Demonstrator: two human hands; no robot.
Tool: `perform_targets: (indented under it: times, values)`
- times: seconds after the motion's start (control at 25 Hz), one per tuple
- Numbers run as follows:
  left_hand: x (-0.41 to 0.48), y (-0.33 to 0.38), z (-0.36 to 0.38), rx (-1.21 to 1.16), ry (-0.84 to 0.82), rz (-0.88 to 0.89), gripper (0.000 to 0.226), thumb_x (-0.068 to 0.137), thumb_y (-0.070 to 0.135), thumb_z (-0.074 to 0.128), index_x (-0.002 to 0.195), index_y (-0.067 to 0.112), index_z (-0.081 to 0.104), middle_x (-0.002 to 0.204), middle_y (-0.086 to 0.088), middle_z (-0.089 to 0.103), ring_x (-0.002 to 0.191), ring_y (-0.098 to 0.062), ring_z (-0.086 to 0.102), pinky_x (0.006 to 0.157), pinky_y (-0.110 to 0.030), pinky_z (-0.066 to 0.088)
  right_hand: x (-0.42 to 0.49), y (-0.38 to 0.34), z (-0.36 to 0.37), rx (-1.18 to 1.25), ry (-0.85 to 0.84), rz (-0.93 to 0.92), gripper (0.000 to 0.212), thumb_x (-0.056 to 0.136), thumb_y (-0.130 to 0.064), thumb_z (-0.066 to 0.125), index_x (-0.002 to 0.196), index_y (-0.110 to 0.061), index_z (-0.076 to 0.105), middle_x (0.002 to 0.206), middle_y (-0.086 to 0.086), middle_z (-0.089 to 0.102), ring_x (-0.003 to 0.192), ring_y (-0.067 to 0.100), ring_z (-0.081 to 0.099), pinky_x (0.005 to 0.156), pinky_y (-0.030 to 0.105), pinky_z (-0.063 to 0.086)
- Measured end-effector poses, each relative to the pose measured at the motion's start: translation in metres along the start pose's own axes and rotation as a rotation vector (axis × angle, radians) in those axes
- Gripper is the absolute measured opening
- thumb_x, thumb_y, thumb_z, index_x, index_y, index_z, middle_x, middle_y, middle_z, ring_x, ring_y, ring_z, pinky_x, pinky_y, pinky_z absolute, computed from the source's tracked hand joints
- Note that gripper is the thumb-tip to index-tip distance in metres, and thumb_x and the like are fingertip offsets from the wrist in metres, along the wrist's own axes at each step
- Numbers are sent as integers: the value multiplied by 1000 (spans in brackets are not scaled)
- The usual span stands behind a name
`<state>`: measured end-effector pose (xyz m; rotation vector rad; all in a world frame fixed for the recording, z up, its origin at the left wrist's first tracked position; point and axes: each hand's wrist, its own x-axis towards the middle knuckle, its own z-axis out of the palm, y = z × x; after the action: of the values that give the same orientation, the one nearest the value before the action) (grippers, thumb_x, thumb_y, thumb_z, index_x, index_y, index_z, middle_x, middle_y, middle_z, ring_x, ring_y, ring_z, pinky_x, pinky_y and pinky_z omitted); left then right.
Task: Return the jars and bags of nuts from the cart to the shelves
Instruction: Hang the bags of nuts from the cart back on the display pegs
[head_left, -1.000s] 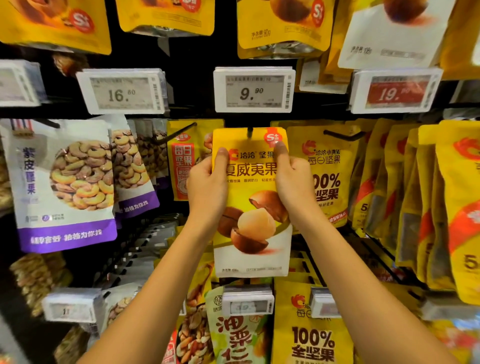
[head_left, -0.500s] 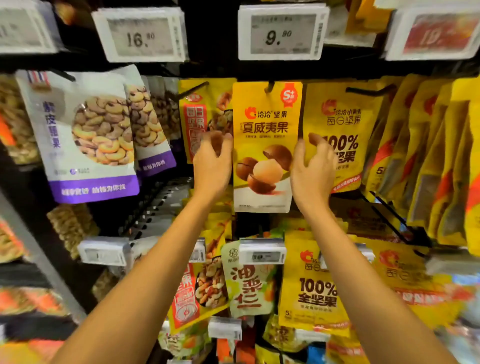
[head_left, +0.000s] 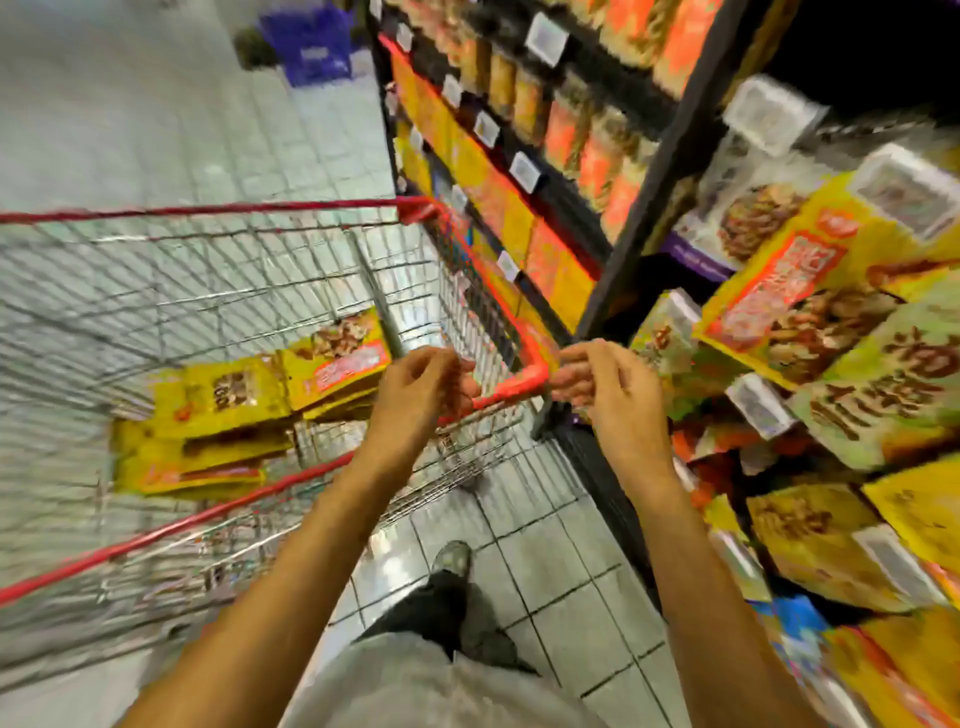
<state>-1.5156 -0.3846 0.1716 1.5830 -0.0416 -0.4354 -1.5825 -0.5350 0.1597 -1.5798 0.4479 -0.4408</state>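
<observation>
My left hand (head_left: 421, 387) hangs in the air over the near right corner of the cart (head_left: 156, 213), fingers loosely curled and holding nothing. My right hand (head_left: 605, 387) is level with it, just right of that same corner, fingers also slack and bent, and it is empty too. The blur stops me telling whether either hand touches the red rim between them. Left of my left hand, inside the wire basket, lie the yellow bags of nuts (head_left: 244, 410), several stacked flat and overlapping on the cart's bottom, with pictures of nuts and a red label facing up on the top ones. The cart stands on the tiled floor (head_left: 545, 571) alongside the shelves (head_left: 660, 171), which run from near right to far along its right side. Close to my right hand, more bags hang on the near shelves: a yellow nut bag with a red label (head_left: 800, 291) and below it a green bag with large dark characters (head_left: 893, 374). White price tags (head_left: 524, 171) stick out along the shelf edges. Further along, the shelves hold orange and yellow packs too smeared to name. Below my arms, my shoe (head_left: 453, 558) rests on the tiles, and a blue crate (head_left: 311, 47) sits on the floor at the far end.
</observation>
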Motion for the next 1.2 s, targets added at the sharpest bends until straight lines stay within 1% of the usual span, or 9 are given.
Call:
perform_targets:
  times: [0.32,0.56,0.68,0.8,0.88,0.96,1.04,1.12,1.2]
  values:
    - [-55,-67,-200,-230,542,-249,28,96,5,41,74,9,58,49,3,58,40,-4,52,46,-14,44,-51,56,187,-33,-563,255,32,99,-15,36,81,-15,62,63,-2,65,56,5,61,59,17,51]
    - [39,-68,-323,-395,466,-342,24,96,6,39,80,6,56,48,-1,63,42,-9,59,42,-17,48,38,79,338,-322,-765,274,25,100,-17,40,90,-9,61,70,-3,62,55,-3,60,58,16,48]
    - [101,-94,-365,-342,431,-456,24,96,11,41,78,8,57,48,0,63,42,-10,61,40,-16,46,85,127,399,-620,-855,276,28,99,-21,41,93,0,59,81,14,65,69,25,62,64,36,47]
    - [146,-158,-384,-227,451,-665,31,96,6,43,67,11,53,42,3,59,40,-10,58,43,-19,47,112,194,435,-893,-918,280,24,97,-15,41,84,-3,56,84,20,63,75,29,59,61,32,38]
    - [173,-213,-397,-294,539,-740,26,94,6,47,70,6,56,58,-11,61,59,-23,57,58,-29,46,122,239,453,-996,-965,281,24,97,-14,40,84,-2,56,90,23,63,76,31,58,60,34,38]
    - [201,-260,-404,-367,629,-723,21,96,14,50,101,-2,62,94,-24,64,78,-23,56,69,-34,48,131,276,470,-1018,-961,273,25,98,-18,40,89,-2,56,93,23,62,76,31,57,60,36,39]
    - [232,-297,-406,-478,669,-712,42,97,27,47,124,-4,52,123,-28,57,94,-32,62,82,-39,52,140,302,484,-932,-915,259,24,98,-19,42,100,-1,57,96,23,62,83,33,60,66,42,46]
    - [264,-326,-405,-637,736,-704,52,97,38,45,132,0,47,132,-29,50,114,-42,55,92,-52,49,151,319,497,-827,-828,192,22,97,-19,45,110,-6,57,105,18,61,95,32,60,77,41,49]
    - [296,-346,-404,-910,872,-667,54,96,41,46,139,9,42,136,-19,50,118,-37,53,92,-52,49,168,334,511,-777,-791,106,25,97,-22,46,117,-12,56,115,12,59,104,28,57,87,40,48]
